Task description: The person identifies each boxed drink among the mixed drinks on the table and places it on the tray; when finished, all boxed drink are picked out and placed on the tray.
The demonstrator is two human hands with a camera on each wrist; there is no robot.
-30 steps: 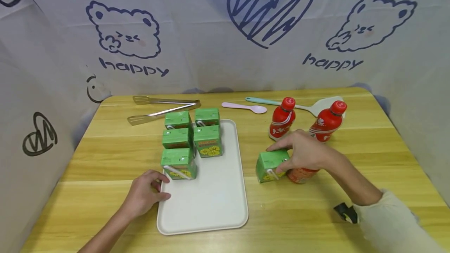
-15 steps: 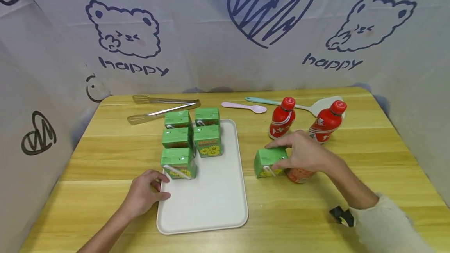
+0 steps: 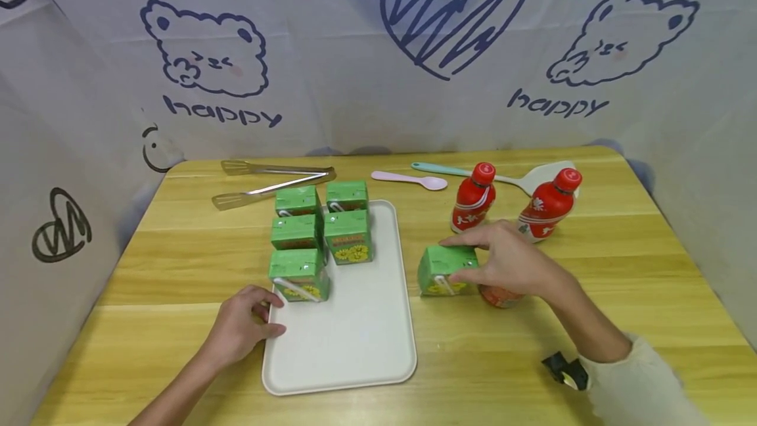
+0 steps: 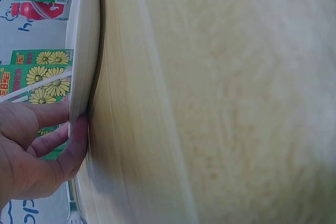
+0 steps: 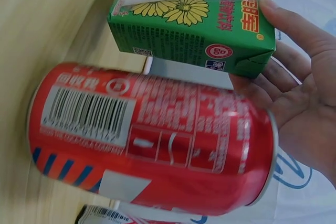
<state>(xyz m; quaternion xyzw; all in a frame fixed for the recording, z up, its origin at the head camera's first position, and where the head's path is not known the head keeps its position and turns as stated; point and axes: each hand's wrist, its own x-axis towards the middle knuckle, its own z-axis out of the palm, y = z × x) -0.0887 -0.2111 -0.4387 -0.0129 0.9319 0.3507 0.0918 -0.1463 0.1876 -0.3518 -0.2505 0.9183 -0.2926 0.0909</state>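
Note:
My right hand (image 3: 508,258) pinches a green drink carton (image 3: 440,271) near its top, between thumb and fingers; a white straw and yellow flowers show on its side in the right wrist view. Right beside it stands a red soda can (image 5: 152,140), partly hidden under that hand in the head view. My left hand (image 3: 242,324) holds the left rim of a white tray (image 3: 343,360), with fingertips on both sides of the rim in the left wrist view. Several matching cartons (image 3: 349,235) stand in two columns at the tray's far left part.
Two red bottles (image 3: 473,199) stand behind the right hand. A pink spoon (image 3: 408,180), a turquoise-handled spatula (image 3: 538,176) and metal tongs (image 3: 278,179) lie along the table's back edge. A small black object (image 3: 564,370) is by the right sleeve.
My right hand has shifted the carton leftward and slightly away, apart from the can and nearer the tray's right rim. The left hand and the tray stay in place.

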